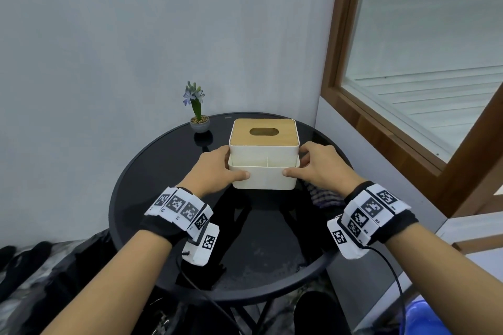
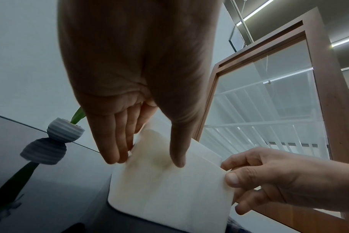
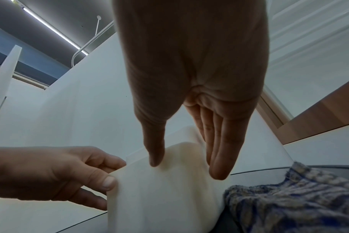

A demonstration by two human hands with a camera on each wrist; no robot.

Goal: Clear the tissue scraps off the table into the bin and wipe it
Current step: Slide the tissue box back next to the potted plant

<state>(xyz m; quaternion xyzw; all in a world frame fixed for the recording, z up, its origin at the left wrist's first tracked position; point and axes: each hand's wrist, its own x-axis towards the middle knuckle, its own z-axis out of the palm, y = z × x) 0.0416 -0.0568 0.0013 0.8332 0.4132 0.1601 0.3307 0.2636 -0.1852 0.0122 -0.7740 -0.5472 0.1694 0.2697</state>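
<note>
hands: 2 | left hand (image 1: 215, 171) and right hand (image 1: 321, 166) each grip one side of 1 tissue box (image 1: 263, 152), frame centre | surface (image 1: 261, 239): 1 round, dark | 1 flower pot (image 1: 200, 124) upper left of box | 1 cloth (image 1: 324, 194) right of box | tissue scraps: none seen

Pale grey-white walls (image 1: 136, 35) meeting in a corner at twelve o'clock. Brown wooden window frame (image 1: 337, 35) at two o'clock, frosted glass (image 1: 435, 35) with white slats behind. Round black glass table (image 1: 261, 247) dead centre. Strip lights (image 3: 50, 28) on a dark ceiling.
</note>
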